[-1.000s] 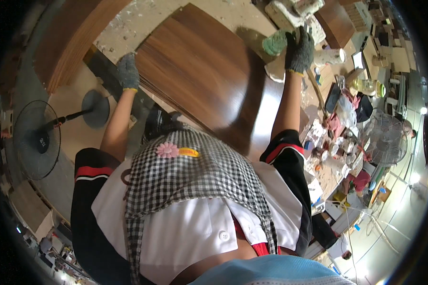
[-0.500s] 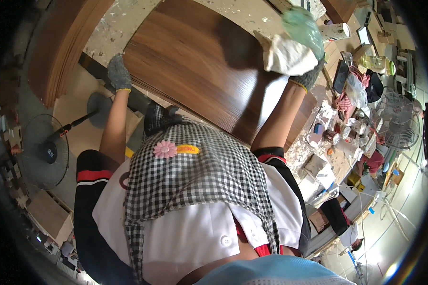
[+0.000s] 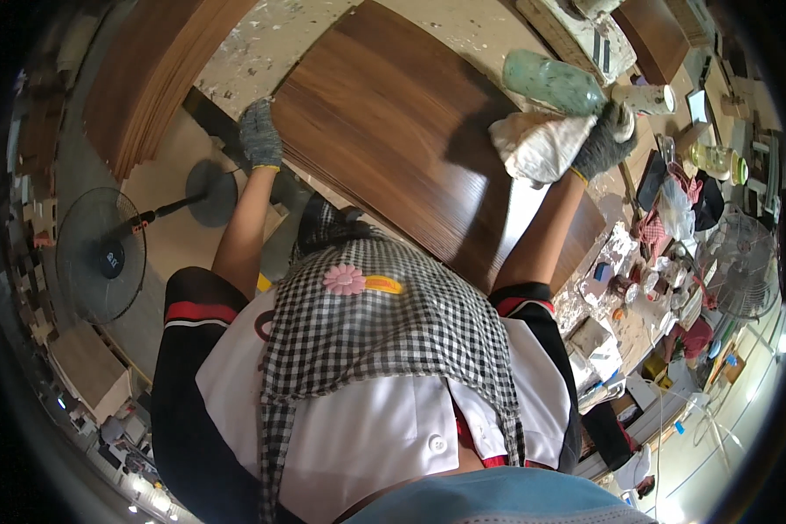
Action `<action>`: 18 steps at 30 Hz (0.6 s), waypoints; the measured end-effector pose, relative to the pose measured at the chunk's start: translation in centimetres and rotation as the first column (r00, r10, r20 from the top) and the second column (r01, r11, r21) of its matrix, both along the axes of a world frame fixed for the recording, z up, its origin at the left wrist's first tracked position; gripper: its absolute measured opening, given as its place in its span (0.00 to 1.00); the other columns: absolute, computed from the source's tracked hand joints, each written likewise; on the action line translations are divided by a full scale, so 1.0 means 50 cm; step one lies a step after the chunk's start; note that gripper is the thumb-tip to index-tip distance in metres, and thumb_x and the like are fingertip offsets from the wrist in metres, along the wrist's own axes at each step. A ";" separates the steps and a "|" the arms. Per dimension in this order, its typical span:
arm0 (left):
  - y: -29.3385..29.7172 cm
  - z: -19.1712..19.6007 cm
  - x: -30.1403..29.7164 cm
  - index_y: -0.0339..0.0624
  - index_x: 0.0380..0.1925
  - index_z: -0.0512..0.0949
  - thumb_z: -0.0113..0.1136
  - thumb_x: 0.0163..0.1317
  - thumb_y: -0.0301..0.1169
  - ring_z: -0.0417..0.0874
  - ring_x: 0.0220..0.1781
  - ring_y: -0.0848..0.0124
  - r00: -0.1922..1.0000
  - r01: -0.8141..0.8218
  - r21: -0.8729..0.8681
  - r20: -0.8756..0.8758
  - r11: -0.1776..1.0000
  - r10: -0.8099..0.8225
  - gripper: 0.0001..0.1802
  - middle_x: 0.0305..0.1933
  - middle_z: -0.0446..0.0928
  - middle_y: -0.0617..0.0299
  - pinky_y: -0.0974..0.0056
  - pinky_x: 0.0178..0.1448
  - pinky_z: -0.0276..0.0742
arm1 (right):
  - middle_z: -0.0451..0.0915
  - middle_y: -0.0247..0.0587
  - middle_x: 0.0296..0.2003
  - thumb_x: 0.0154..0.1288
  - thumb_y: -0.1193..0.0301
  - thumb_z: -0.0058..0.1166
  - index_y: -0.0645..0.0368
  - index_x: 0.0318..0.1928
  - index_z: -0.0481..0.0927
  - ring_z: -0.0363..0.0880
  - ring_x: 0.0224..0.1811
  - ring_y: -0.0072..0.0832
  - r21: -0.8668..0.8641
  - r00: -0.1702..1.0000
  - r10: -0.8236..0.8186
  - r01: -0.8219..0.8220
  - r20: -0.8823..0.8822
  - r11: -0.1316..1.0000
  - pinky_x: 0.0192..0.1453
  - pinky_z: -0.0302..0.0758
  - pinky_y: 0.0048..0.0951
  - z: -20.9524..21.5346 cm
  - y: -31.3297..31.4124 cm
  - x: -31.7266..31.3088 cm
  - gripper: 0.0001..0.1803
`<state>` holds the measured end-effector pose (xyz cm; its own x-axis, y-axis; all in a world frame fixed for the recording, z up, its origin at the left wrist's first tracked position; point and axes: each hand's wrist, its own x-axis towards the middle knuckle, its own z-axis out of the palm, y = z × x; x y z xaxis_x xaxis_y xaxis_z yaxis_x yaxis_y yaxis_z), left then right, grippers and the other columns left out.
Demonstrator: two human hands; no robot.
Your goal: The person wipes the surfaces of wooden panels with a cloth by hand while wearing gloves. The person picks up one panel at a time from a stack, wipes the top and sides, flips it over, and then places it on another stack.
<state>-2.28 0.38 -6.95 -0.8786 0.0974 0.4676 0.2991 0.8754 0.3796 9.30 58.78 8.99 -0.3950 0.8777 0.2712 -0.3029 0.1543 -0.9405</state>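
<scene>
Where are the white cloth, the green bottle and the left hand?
white cloth [image 3: 537, 147], head view, middle of the bunched fabric.
green bottle [image 3: 550, 81], head view, its body.
left hand [image 3: 258, 134], head view, back of the glove.

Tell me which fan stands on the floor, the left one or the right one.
The left fan: it stands on a round base on the floor. The right fan sits among bench clutter.

Brown wood-grain panel [image 3: 384, 131], white rag [image 3: 537, 144], black-and-white checked apron [image 3: 384, 341]

Crumpled white rag [image 3: 537, 147] (held) over brown board [image 3: 393, 131].
</scene>
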 end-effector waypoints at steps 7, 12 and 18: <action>0.043 0.056 -0.002 0.42 0.59 0.79 0.41 0.78 0.28 0.79 0.61 0.50 0.991 -0.002 0.107 0.130 0.994 -0.012 0.19 0.59 0.81 0.47 0.53 0.69 0.72 | 0.85 0.47 0.48 0.61 0.69 0.74 0.63 0.58 0.79 0.81 0.50 0.32 0.645 0.878 -0.094 -0.269 0.470 0.715 0.60 0.76 0.34 0.003 0.027 -0.132 0.27; 0.059 0.060 0.014 0.38 0.54 0.81 0.43 0.77 0.36 0.79 0.61 0.48 0.986 -0.053 0.245 0.166 0.968 0.012 0.20 0.58 0.81 0.44 0.50 0.68 0.72 | 0.85 0.51 0.51 0.64 0.69 0.69 0.62 0.60 0.80 0.83 0.54 0.38 0.427 0.568 0.027 -0.648 0.823 0.631 0.61 0.77 0.36 0.232 -0.082 -0.036 0.25; 0.056 0.016 0.020 0.37 0.56 0.79 0.45 0.77 0.34 0.79 0.60 0.46 0.998 -0.006 0.079 0.061 0.997 0.001 0.19 0.58 0.80 0.42 0.48 0.66 0.73 | 0.79 0.45 0.60 0.67 0.64 0.63 0.56 0.63 0.78 0.77 0.63 0.43 0.298 0.388 0.254 -0.896 0.886 0.329 0.68 0.72 0.40 0.092 -0.369 0.095 0.25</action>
